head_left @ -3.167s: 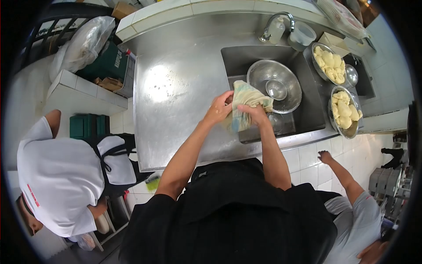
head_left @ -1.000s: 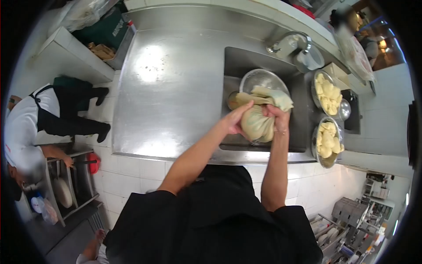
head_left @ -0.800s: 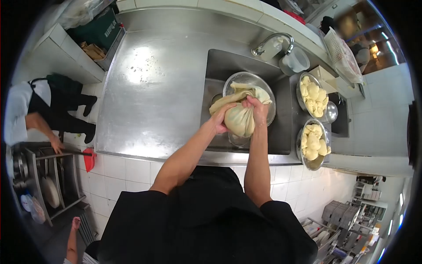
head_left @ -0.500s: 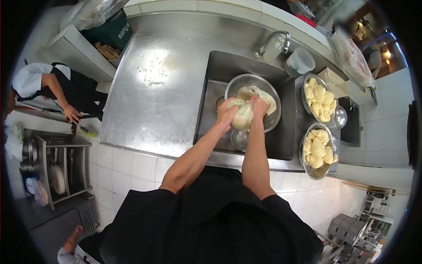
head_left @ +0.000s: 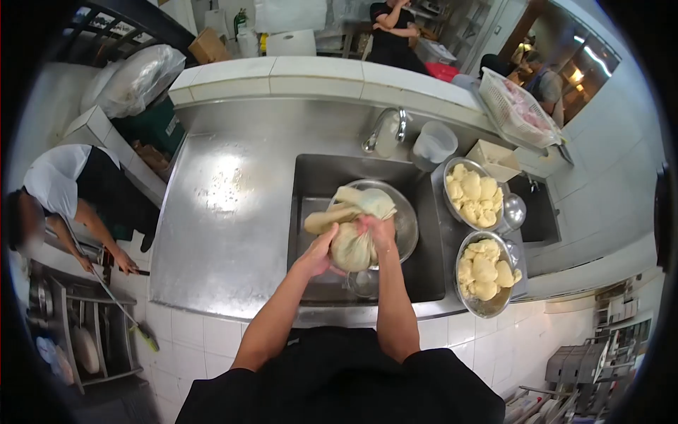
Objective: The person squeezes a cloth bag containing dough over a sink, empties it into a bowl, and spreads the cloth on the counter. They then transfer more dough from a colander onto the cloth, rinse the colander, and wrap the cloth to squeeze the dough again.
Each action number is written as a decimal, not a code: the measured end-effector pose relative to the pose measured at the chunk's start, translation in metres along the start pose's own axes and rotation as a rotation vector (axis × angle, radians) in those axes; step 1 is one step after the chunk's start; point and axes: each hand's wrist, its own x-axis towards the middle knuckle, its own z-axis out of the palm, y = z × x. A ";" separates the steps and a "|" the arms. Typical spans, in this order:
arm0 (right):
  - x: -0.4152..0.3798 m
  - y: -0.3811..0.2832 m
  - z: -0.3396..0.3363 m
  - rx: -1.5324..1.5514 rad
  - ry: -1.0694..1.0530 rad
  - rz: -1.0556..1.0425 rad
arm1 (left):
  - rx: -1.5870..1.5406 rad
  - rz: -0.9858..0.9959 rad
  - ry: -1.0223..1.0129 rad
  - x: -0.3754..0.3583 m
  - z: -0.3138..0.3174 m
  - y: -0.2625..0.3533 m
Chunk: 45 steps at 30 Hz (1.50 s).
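Observation:
A wet, pale cloth bundle [head_left: 353, 249], rounded at the bottom and gathered at the neck, is held above the sink. My right hand [head_left: 382, 233] is closed around its gathered neck. Against its left side, my left hand [head_left: 318, 254] cups the bulge, with the fingertips partly hidden. The loose cloth end [head_left: 374, 202] spreads out past my hands. What fills the cloth cannot be seen. Beneath and behind it sits a round metal bowl [head_left: 407, 233] in the sink [head_left: 429, 279].
Two metal bowls of pale yellow dough-like lumps [head_left: 473, 194] [head_left: 486, 272] stand right of the sink. Behind it are a faucet [head_left: 401, 127] and a plastic tub [head_left: 434, 143]. Steel counter [head_left: 219, 233] extends left. At far left a person [head_left: 92, 191] holds a long-handled brush [head_left: 147, 338].
The bundle has turned and its cloth end now flares out at the top and left. My right hand has moved onto the neck. The view has tilted up, and the person at left shows more.

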 end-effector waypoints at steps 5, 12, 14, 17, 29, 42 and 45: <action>-0.010 -0.001 0.013 0.156 -0.107 0.043 | -0.137 -0.104 -0.264 0.045 -0.024 0.013; 0.017 -0.008 0.042 0.232 0.096 0.014 | -0.444 -0.107 -0.452 0.065 -0.018 0.000; 0.026 -0.003 0.037 0.183 0.142 -0.026 | -0.511 0.037 -0.308 0.065 -0.011 -0.007; 0.040 0.019 0.019 -0.039 0.318 -0.070 | -0.480 0.163 -0.183 0.075 -0.012 -0.025; 0.036 0.096 -0.001 -0.309 0.544 0.248 | 0.844 0.812 0.510 0.062 -0.025 -0.054; 0.009 0.041 -0.013 0.297 -0.142 0.170 | -0.261 -0.123 -0.218 0.028 -0.035 -0.006; 0.027 0.047 -0.003 0.298 0.078 0.214 | -0.404 -0.140 -0.255 0.044 -0.036 -0.013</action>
